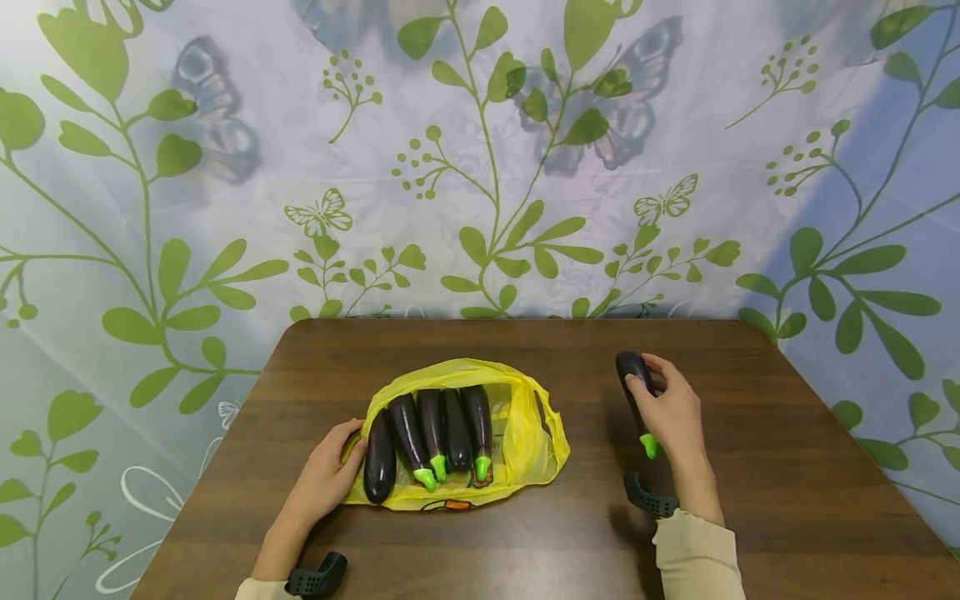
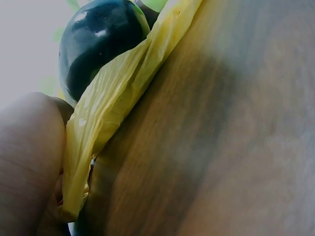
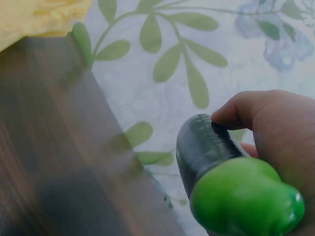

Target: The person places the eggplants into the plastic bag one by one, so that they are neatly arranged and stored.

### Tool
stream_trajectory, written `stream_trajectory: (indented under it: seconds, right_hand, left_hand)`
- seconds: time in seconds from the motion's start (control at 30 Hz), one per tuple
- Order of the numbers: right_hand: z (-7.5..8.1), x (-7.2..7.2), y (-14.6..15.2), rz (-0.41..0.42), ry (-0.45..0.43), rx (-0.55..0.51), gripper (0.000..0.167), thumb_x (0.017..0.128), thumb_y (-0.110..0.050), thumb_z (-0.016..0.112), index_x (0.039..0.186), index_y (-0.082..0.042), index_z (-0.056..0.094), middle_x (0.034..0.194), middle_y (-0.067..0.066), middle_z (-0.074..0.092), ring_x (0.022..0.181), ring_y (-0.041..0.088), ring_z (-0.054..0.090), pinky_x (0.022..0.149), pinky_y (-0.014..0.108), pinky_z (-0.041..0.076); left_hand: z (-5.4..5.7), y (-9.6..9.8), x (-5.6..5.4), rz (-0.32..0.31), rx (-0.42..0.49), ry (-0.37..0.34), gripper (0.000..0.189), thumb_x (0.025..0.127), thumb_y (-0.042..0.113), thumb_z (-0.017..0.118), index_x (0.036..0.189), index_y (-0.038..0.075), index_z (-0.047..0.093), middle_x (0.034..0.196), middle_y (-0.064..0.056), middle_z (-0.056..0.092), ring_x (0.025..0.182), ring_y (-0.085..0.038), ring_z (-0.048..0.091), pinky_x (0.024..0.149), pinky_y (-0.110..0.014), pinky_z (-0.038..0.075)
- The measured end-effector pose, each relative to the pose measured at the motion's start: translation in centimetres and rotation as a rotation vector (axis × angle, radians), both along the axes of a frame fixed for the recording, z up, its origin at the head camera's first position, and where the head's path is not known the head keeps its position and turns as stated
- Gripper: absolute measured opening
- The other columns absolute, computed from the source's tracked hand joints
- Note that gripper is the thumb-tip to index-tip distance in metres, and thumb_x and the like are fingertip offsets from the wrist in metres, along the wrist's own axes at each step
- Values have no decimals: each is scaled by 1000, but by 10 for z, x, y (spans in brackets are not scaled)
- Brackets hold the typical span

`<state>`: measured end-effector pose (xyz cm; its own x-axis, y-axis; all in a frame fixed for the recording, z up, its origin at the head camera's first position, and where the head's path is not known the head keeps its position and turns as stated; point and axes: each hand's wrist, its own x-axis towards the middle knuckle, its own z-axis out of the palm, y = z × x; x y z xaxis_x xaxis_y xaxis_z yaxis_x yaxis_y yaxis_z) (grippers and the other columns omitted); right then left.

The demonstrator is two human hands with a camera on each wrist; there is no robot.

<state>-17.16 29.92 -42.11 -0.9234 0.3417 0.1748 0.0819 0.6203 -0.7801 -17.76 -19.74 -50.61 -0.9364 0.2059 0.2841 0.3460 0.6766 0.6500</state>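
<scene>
My right hand (image 1: 675,417) grips a dark purple eggplant (image 1: 632,367) above the right side of the table, its bright green stem end (image 3: 241,196) pointing back toward me. Left of centre lies a yellow plastic bag (image 1: 536,442) with its mouth spread wide. Several more eggplants (image 1: 431,421) lie side by side in it, some with green stem ends showing. At the bag's left edge my left hand (image 1: 326,471) pinches the yellow film (image 2: 106,105), right beside the leftmost eggplant (image 1: 380,458).
Under everything is a brown wooden table (image 1: 555,542) with rounded far corners. Behind its far edge hangs a pale cloth (image 1: 480,208) printed with green leaves and butterflies. A black band (image 1: 318,575) sits at my left wrist, another black band (image 1: 648,497) at my right.
</scene>
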Motion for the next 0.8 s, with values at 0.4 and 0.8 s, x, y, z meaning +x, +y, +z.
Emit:
stream_trajectory:
  seconds: [0.4,0.8]
  right_hand:
    - [19,3,-22,108,64,23,55,106,-32,57,155,-10,46,150,23,51,125,45,62,95,59,55]
    - [33,5,-37,219,63,43,50,109,-33,46,158,-19,43,153,22,45,121,43,61,89,58,58]
  left_hand:
    - [1,0,1,-6,6,19,35,104,11,59,137,-3,59,141,-28,58,133,-47,54,108,-63,43]
    - [1,1,0,2,3,8,35,105,12,59,137,-1,59,141,-26,58,133,-47,54,108,-63,43]
